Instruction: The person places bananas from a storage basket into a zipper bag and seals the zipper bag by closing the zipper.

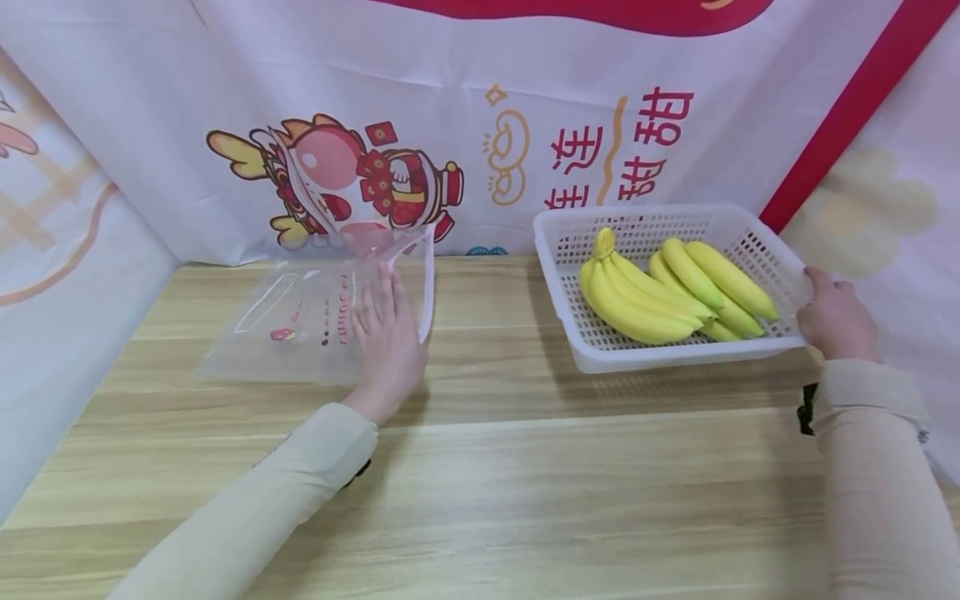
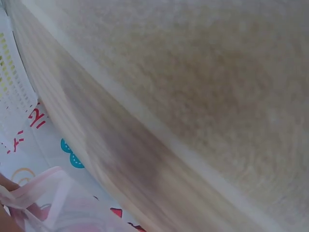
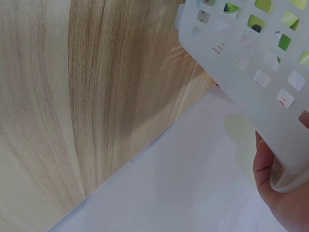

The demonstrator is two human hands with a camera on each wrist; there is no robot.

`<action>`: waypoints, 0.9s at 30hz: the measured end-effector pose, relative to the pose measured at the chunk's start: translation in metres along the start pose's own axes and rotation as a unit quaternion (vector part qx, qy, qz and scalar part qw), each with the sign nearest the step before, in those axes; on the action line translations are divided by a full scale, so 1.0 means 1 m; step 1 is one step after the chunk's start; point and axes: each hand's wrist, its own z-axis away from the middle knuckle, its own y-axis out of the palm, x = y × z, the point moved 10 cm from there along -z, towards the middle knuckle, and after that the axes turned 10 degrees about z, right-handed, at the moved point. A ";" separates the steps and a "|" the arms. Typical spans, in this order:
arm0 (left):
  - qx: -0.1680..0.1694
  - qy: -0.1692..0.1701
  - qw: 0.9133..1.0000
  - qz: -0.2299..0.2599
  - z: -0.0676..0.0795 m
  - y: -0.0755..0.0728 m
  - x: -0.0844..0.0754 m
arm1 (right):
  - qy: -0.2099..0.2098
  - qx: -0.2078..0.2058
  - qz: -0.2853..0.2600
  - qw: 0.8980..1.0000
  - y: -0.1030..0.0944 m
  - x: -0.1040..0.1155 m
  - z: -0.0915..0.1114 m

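Note:
A clear plastic zip bag (image 1: 315,292) with pink and red print lies at the left of the table, by the back cloth. My left hand (image 1: 390,354) rests on its right part with the fingers stretched out toward the back. In the left wrist view, the bag's edge (image 2: 53,188) shows beside a bit of the hand at the lower left. With my right hand (image 1: 840,321) I grip the right-hand rim of a white plastic basket (image 1: 675,360). Yellow bananas (image 1: 637,304) lie inside it. In the right wrist view, the basket's slotted side (image 3: 236,82) stands tilted above the tabletop.
The wood-grain table (image 1: 600,500) stretches across the front. A printed white cloth (image 1: 480,67) with a cartoon dragon and red characters hangs close behind the bag and basket. More cloth (image 1: 60,250) closes off the left side, and the right side likewise.

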 end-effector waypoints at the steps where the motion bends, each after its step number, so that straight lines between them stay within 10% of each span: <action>1: -0.002 -0.004 1.000 0.010 0.000 0.000 0.001 | -0.002 -0.001 0.002 1.000 0.000 0.001 0.000; 27: -0.056 0.024 0.982 0.180 0.001 -0.011 0.000 | -0.013 -0.013 0.002 1.000 -0.003 0.002 0.001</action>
